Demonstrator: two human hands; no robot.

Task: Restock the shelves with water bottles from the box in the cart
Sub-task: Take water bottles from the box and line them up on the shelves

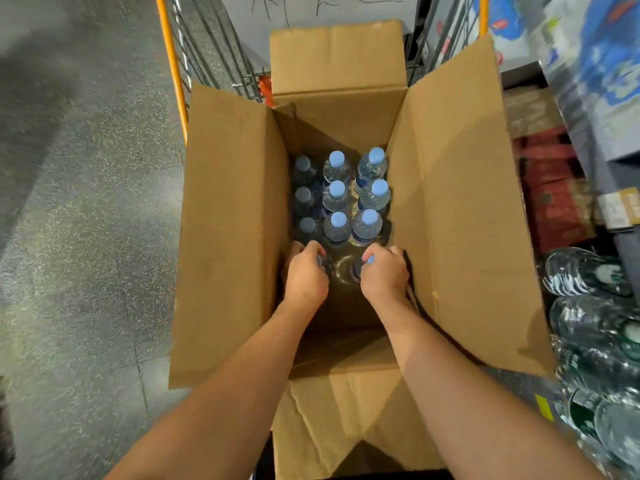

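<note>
Bottles [336,195]: clear, blue-capped, upright in box [235,237] | left hand [306,275], right hand [382,273]: each grip grasping one

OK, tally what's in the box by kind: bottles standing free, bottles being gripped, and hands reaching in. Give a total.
Free-standing water bottles with blue caps: 9, in three rows of three
Bottles being gripped: 2, one under the left hand, one under the right hand
Hands in the cardboard box: 2
Total: 11 bottles visible, 2 hands
</note>
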